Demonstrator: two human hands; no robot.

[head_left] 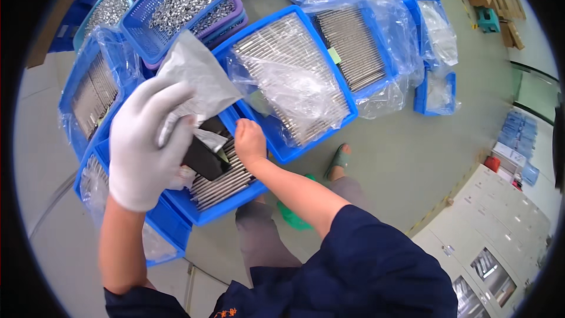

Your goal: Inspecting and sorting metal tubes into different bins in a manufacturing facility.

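My left hand, in a white glove with a bare fingertip showing, is raised over the left side of a blue tray. Its fingers are bent and apart. Right behind them is a crumpled whitish plastic bag; I see no clear grip on it. My bare right hand is closed at the tray's far right rim, and whatever is in its fingers is hidden. Rows of thin metal rods lie in this tray. A black flat-sided object rests over them, partly covered by the glove.
Ahead, a blue tray holds rods under clear film, with another rod tray beyond. Baskets of small metal parts are stacked at the far left. A rod tray stands left. White cabinets are at the right.
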